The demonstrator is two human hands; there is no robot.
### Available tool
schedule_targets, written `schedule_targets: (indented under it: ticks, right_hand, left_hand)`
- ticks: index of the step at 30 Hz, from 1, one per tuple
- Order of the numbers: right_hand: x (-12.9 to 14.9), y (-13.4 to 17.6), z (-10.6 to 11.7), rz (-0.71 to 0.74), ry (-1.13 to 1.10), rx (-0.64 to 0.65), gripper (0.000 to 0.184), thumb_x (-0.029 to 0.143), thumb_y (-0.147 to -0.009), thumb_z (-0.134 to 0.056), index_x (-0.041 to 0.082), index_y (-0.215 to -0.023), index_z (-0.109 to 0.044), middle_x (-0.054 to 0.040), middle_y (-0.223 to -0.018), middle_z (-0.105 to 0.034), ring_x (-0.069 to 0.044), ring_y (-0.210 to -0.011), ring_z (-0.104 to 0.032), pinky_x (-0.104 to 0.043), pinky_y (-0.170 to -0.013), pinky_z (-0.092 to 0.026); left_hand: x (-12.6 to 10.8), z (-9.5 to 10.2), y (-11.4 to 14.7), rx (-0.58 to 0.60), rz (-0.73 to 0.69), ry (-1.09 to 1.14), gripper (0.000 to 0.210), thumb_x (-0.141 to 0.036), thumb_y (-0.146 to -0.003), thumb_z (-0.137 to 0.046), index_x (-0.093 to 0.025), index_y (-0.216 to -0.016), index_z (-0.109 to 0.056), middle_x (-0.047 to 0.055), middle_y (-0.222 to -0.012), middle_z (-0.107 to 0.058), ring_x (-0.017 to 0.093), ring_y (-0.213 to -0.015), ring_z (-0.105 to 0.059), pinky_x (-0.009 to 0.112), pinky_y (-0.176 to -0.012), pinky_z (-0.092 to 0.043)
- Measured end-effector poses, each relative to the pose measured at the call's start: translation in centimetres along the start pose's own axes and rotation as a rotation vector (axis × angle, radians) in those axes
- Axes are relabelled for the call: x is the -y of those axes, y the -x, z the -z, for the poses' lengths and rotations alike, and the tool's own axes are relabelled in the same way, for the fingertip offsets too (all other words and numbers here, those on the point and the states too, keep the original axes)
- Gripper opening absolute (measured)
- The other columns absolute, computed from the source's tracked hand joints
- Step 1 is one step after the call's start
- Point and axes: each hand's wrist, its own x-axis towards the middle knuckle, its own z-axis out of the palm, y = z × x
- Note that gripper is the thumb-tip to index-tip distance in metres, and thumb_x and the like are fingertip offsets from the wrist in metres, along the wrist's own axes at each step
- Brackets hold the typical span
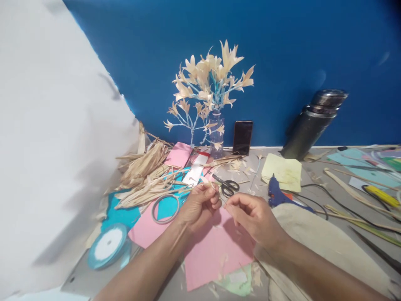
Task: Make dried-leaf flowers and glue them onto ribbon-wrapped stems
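Observation:
My left hand (199,205) is closed in a pinch, and a small pale husk piece (211,184) shows at its fingertips. From there a thin wire-like stem (223,201) runs toward my right hand (252,215), whose thumb and forefinger are pressed together on its end. My fingers partly hide both things. Just beyond the hands lie black-handled scissors (229,187). Pink sheets (216,261) spread beneath them, sprinkled with pale scraps. Farther back, a clear bottle (216,131) holds cream husk flowers (205,77) on light-blue stems.
Dried husks (142,175), a tape ring (166,209) and a blue ribbon spool (108,246) lie at left. A phone (242,138) and dark flask (313,123) stand by the wall. At right are a blue glue gun (277,192), its cord, beige cloth (313,238) and a yellow cutter (380,195).

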Motion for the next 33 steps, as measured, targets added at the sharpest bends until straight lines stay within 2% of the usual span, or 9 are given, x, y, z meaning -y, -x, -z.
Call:
schedule_targets:
  ticks: [4, 11, 16, 25, 29, 33]
  right_hand:
    - [-0.32, 0.11, -0.32, 0.041, 0.024, -0.035, 0.021, 0.032, -0.089, -0.060, 0.018, -0.075, -0.063, 0.0043, -0.052, -0.050, -0.009, -0.047, -0.042, -0.020, -0.045, -0.034]
    - [-0.64, 0.26, -0.40, 0.046, 0.025, -0.074, 0.019, 0.030, -0.088, -0.061, 0.018, -0.072, -0.062, 0.0045, -0.052, -0.051, -0.009, -0.046, -0.039, -0.021, -0.044, -0.031]
    - [-0.67, 0.33, -0.55, 0.035, 0.014, -0.088, 0.020, 0.030, -0.087, -0.061, 0.019, -0.070, -0.060, 0.0048, -0.052, -0.051, -0.009, -0.045, -0.038, -0.021, -0.044, -0.031]
    - [-0.64, 0.10, -0.61, 0.065, 0.029, -0.126, 0.020, 0.025, -0.086, -0.060, 0.019, -0.067, -0.057, 0.0051, -0.052, -0.051, -0.008, -0.047, -0.041, -0.019, -0.046, -0.034]
    - [-0.79, -0.16, -0.28, 0.158, 0.100, -0.115, 0.020, 0.026, -0.089, -0.058, 0.018, -0.071, -0.061, 0.0046, -0.055, -0.056, -0.008, -0.047, -0.045, -0.019, -0.048, -0.037]
    - [-1.04, -0.56, 0.21, 0.347, 0.278, -0.146, 0.020, 0.023, -0.090, -0.057, 0.018, -0.072, -0.064, 0.0015, -0.064, -0.064, -0.010, -0.055, -0.054, -0.019, -0.055, -0.041]
  left_hand:
    - [0.55, -0.27, 0.12, 0.024, 0.044, -0.053, 0.033, -0.028, -0.058, -0.093, -0.011, -0.068, -0.066, -0.005, -0.054, -0.045, 0.004, -0.050, -0.038, 0.018, -0.050, -0.034]
    - [0.60, -0.22, -0.01, 0.027, -0.008, -0.088, 0.033, -0.027, -0.056, -0.094, -0.010, -0.064, -0.067, -0.003, -0.057, -0.053, 0.005, -0.048, -0.043, 0.022, -0.052, -0.037]
    - [0.51, 0.12, -0.07, 0.019, -0.046, -0.157, 0.032, -0.029, -0.059, -0.093, -0.011, -0.069, -0.070, -0.001, -0.060, -0.059, 0.007, -0.050, -0.050, 0.022, -0.054, -0.039]
    - [0.93, 0.06, 0.03, 0.028, -0.027, -0.187, 0.033, -0.030, -0.057, -0.094, -0.011, -0.067, -0.069, 0.001, -0.058, -0.064, 0.009, -0.048, -0.056, 0.022, -0.054, -0.043]
    - [0.86, 0.04, 0.16, 0.024, -0.044, -0.196, 0.031, -0.028, -0.059, -0.093, -0.011, -0.073, -0.072, 0.001, -0.060, -0.066, 0.009, -0.052, -0.058, 0.022, -0.057, -0.047]
    - [0.74, -0.13, 0.46, -0.001, -0.083, -0.230, 0.026, -0.024, -0.063, -0.090, -0.012, -0.079, -0.075, 0.003, -0.074, -0.071, 0.009, -0.055, -0.059, 0.022, -0.057, -0.048]
